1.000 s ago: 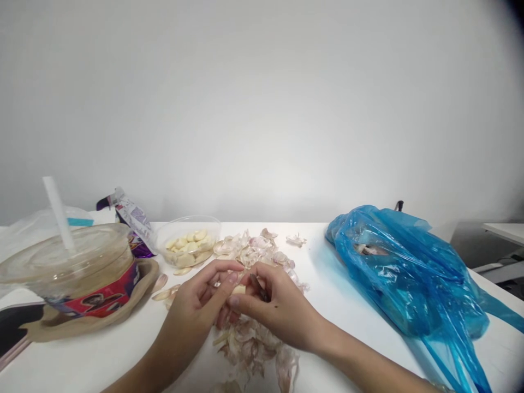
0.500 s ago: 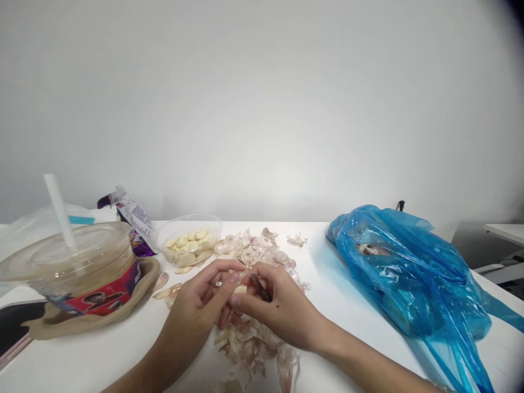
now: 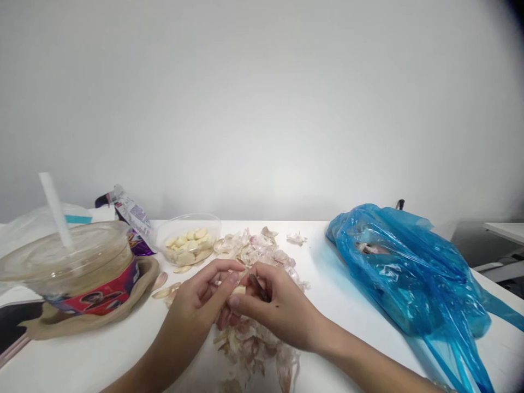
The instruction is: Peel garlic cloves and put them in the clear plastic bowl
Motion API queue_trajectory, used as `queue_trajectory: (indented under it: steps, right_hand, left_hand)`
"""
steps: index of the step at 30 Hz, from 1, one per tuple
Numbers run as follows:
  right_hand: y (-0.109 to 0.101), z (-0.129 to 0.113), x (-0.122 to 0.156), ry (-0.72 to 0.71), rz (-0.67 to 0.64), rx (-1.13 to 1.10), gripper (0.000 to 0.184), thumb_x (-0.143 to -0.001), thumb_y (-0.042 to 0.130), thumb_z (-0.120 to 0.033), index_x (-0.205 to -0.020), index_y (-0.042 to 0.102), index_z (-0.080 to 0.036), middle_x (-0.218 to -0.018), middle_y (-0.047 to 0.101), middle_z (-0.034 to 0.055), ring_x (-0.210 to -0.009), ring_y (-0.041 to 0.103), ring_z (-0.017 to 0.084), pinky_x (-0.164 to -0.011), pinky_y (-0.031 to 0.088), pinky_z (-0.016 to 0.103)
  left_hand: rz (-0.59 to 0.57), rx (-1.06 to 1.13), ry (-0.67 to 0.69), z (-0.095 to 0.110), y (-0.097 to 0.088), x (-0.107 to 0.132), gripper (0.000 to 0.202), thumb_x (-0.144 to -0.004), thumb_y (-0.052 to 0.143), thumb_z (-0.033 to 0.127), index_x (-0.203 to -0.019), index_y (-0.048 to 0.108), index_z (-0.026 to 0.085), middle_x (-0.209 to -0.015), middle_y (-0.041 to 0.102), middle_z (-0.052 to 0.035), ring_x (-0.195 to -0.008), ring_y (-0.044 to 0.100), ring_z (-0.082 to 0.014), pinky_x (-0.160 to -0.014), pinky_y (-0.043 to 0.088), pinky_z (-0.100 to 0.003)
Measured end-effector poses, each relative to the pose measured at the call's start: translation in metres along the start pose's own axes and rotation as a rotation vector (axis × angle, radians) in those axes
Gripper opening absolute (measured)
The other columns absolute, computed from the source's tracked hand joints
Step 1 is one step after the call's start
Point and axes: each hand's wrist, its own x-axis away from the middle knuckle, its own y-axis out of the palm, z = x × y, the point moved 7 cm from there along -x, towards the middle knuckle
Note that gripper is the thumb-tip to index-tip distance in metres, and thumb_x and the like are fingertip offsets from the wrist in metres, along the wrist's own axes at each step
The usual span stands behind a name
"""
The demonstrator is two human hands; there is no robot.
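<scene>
Fingertips of my left hand (image 3: 204, 297) and my right hand (image 3: 266, 303) meet at the middle of the table. Between them is a pale garlic clove (image 3: 238, 290), mostly covered by the fingers, and my left hand is closed on it. My right hand is closed round a small dark-handled knife (image 3: 258, 286); its blade is hidden. Garlic skins (image 3: 262, 251) lie in a heap behind the hands, and more spread below them. Behind my left hand, a clear plastic bowl (image 3: 188, 218) holds several peeled cloves (image 3: 192, 237). Unpeeled cloves (image 3: 164, 292) lie beside my left hand.
On the left, a large drink cup (image 3: 98, 273) with a straw stands in a cardboard holder (image 3: 139, 295), beside a phone (image 3: 16, 327). A purple snack packet (image 3: 137, 224) is behind it. A blue plastic bag (image 3: 409, 273) covers the right side. A wall closes off the back.
Both hands keep nearly the same pose, with the clove and knife still in them. The whole view has shifted very slightly.
</scene>
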Motion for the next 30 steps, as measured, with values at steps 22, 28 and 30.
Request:
queue_trajectory:
  steps: [22, 28, 30]
  right_hand:
    - [0.0011, 0.0016, 0.0016, 0.002, -0.007, 0.000, 0.013, -0.078, 0.056, -0.026, -0.074, 0.048, -0.017, -0.060, 0.050, -0.0034, -0.053, 0.046, 0.009, -0.047, 0.034, 0.019]
    - [0.0026, 0.0001, 0.0022, -0.021, -0.040, -0.002, 0.014, -0.078, 0.055, -0.025, -0.072, 0.047, -0.017, -0.060, 0.053, -0.0027, -0.053, 0.047, 0.008, -0.047, 0.033, 0.018]
    - [0.0019, -0.0010, 0.0025, -0.034, -0.029, 0.026, 0.015, -0.078, 0.056, -0.025, -0.069, 0.047, -0.016, -0.058, 0.052, -0.0032, -0.051, 0.044, 0.007, -0.046, 0.031, 0.018]
  left_hand:
    - [-0.034, 0.021, -0.026, -0.0052, 0.0013, 0.0018, 0.018, -0.073, 0.054, 0.039, -0.084, 0.060, 0.025, -0.036, 0.051, 0.0084, -0.036, 0.050, -0.0111, -0.041, 0.043, -0.019]
    - [-0.032, 0.034, -0.040, -0.0057, 0.0019, 0.0009, 0.018, -0.074, 0.054, 0.037, -0.085, 0.059, 0.025, -0.037, 0.052, 0.0089, -0.036, 0.050, -0.0105, -0.040, 0.042, -0.018]
    - [-0.041, 0.041, -0.051, -0.0044, 0.0030, 0.0013, 0.017, -0.074, 0.053, 0.037, -0.085, 0.059, 0.024, -0.037, 0.052, 0.0087, -0.036, 0.050, -0.0105, -0.040, 0.042, -0.018]
